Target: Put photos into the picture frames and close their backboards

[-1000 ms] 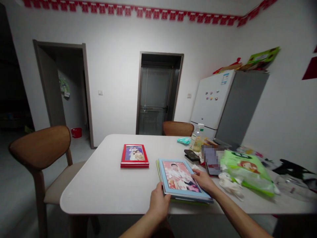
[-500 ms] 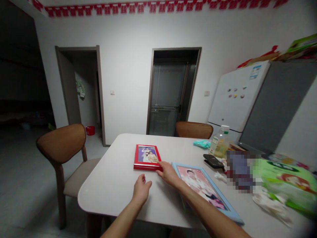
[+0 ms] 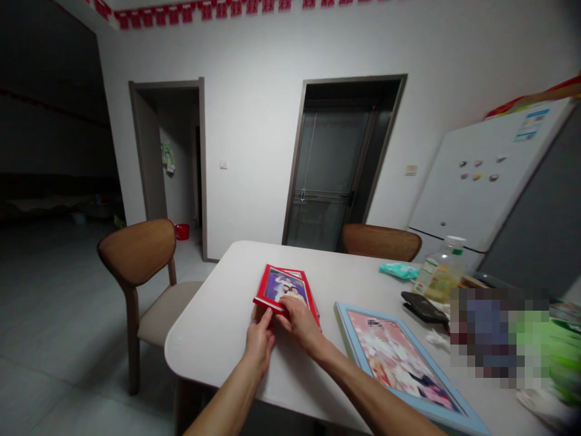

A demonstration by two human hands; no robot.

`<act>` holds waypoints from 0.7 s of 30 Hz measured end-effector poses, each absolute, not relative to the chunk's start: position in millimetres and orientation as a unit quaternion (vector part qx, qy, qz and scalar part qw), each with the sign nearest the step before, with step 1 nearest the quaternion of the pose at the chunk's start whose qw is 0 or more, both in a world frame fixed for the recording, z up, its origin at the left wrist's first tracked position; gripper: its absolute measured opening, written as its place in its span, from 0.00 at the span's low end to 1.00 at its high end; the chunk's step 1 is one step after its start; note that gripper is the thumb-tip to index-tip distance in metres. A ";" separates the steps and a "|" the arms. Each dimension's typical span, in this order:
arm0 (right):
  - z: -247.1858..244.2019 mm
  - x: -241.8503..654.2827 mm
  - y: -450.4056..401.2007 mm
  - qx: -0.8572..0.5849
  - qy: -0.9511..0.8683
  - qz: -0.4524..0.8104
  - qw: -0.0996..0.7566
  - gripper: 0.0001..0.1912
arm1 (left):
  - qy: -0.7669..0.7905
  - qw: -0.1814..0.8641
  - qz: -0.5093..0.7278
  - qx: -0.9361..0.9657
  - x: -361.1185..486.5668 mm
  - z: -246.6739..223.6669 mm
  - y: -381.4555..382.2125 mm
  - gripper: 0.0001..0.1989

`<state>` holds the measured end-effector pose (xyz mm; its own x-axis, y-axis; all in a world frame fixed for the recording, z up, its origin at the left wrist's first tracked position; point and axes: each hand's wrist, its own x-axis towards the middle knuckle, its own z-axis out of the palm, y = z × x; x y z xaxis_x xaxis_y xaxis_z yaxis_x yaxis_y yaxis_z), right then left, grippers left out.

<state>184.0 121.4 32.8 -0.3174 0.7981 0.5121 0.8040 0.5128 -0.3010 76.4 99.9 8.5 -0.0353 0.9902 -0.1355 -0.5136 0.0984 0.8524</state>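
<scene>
A red photo frame (image 3: 278, 284) with a purple-backed portrait lies tilted on the white table, its near edge raised. Under it, part of a second red photo frame (image 3: 297, 274) shows at the far right corner. My left hand (image 3: 260, 340) pinches the near edge of the upper frame, thumb on the front. My right hand (image 3: 297, 324) is closed on the same edge farther right, its fingers lying over the picture. To the right of my right forearm rests a larger light-blue photo frame (image 3: 394, 357) holding a pink-toned portrait.
On the table's right side are a bottle (image 3: 439, 269) of yellowish liquid, a black object (image 3: 424, 307), a teal packet (image 3: 399, 270) and crumpled tissue. Brown chairs stand at the left (image 3: 136, 251) and far side (image 3: 381, 242). A white fridge (image 3: 481, 175) is behind at right.
My left hand has moved from the bare table to the red frame's near edge. The upper red frame is now tilted and turned off the lower one. The view has swung left.
</scene>
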 end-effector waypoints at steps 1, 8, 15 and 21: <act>33.8 182.6 114.7 -0.489 -0.807 0.011 0.330 0.10 | 0.383 0.618 0.616 0.303 79.0 12.1 95.7 0.18; 29.3 180.3 76.4 -0.474 -0.793 0.102 0.369 0.12 | 0.389 0.519 0.686 0.330 88.5 18.8 77.9 0.15; 62.3 195.6 64.7 -0.508 -0.580 0.324 0.549 0.28 | 0.440 0.401 0.668 0.447 79.4 40.4 48.1 0.12; 95.6 215.2 30.3 -0.427 -0.467 0.477 0.611 0.30 | 0.349 0.184 0.497 0.773 74.0 61.5 0.2 0.19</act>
